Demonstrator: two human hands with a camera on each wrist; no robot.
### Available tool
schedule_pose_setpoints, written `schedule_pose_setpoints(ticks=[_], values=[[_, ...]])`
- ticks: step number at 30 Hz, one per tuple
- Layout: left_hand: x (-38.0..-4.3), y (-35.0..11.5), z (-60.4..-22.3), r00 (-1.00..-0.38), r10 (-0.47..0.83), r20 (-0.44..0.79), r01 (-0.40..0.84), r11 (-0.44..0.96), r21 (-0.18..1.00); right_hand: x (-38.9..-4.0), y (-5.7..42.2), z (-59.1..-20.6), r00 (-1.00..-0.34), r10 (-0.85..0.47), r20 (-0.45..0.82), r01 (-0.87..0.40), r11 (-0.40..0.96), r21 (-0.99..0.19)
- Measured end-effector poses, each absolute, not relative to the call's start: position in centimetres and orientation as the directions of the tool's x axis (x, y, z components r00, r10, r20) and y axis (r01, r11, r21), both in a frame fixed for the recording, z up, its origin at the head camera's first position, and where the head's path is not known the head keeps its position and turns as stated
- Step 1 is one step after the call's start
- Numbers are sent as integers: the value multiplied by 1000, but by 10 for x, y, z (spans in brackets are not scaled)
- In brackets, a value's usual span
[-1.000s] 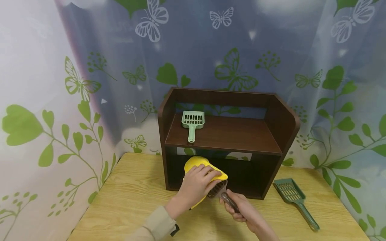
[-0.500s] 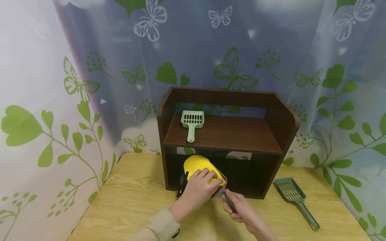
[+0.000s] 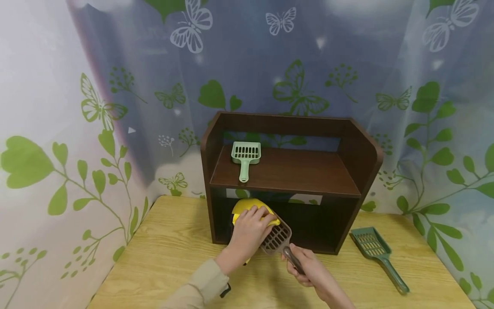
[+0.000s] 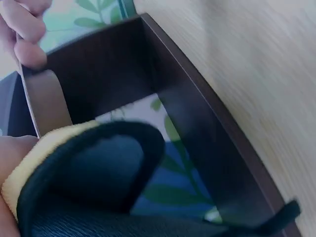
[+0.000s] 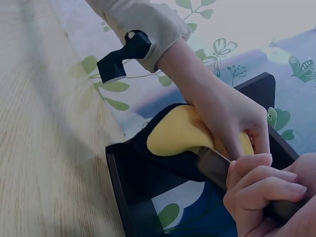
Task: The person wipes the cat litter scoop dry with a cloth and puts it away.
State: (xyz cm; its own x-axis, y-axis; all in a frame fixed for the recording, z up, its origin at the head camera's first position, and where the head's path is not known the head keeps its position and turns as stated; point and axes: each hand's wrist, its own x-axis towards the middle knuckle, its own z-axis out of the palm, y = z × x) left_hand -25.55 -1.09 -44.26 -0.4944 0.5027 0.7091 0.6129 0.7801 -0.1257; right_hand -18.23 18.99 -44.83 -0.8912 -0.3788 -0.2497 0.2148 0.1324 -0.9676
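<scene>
At the far left a pale sheet [image 3: 42, 86] printed with green leaves and butterflies hangs behind the scene, turning blue across the middle; below it the wood-grain table [image 3: 154, 240] spreads toward the right; a light sleeve [image 3: 206, 281] comes up from the near edge, with a small black piece [image 5: 123, 57] at its cuff; beyond the sleeve the left hand [image 3: 250, 231] grips a yellow cloth [image 3: 247, 206], fingers bent over it; the cloth has a black edge and a dark side, seen in the left wrist view, and it lies against the head of a brown scoop [image 3: 275, 240], covering part of it; above, a pale green scoop [image 3: 246, 156] lies on the upper board of a dark brown shelf [image 3: 301, 169], near its left side, handle toward the front; the brown scoop is held up before the shelf's lower opening, its slotted head slanting up to the left and some slots in sight; the right hand [image 3: 306, 266] holds its handle with fingers wrapped round; farthest right a dark green scoop [image 3: 376, 253] lies on the table just beside the shelf, its handle pointing toward the near right.
</scene>
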Motion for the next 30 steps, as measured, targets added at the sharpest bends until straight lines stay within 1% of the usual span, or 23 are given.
schedule_pose_setpoints(ticks=[3, 8, 11, 13, 16, 21, 23, 26, 30], values=[[-251, -4, -442, -530, 500, 685, 656, 754, -42, -184, 189, -448, -892, -378, -248, 215, 128, -968], [-244, 3, -442, -575, 531, 622, 737, 666, 113, -186, 193, -449, -890, -384, -243, 203, 142, -969], [-244, 3, -440, -582, 583, 567, 762, 635, 128, -187, 198, -449, -891, -382, -245, 202, 150, -968], [-244, 1, -438, -572, 626, 530, 777, 621, 104, -187, 204, -449, -895, -371, -248, 204, 154, -967], [-241, -5, -435, -548, 702, 454, 795, 606, 22, -188, 213, -447, -903, -358, -240, 193, 162, -968], [-235, -13, -431, -506, 790, 347, 798, 581, -160, -190, 223, -442, -912, -331, -242, 178, 213, -961], [-236, -16, -432, -488, 800, 349, 787, 577, -221, -191, 224, -441, -911, -336, -238, 166, 228, -959], [-238, -22, -431, -469, 795, 385, 758, 586, -287, -190, 224, -441, -908, -350, -230, 156, 225, -962], [-244, -33, -429, -469, 765, 440, 721, 620, -309, -187, 226, -442, -906, -353, -234, 165, 215, -963]])
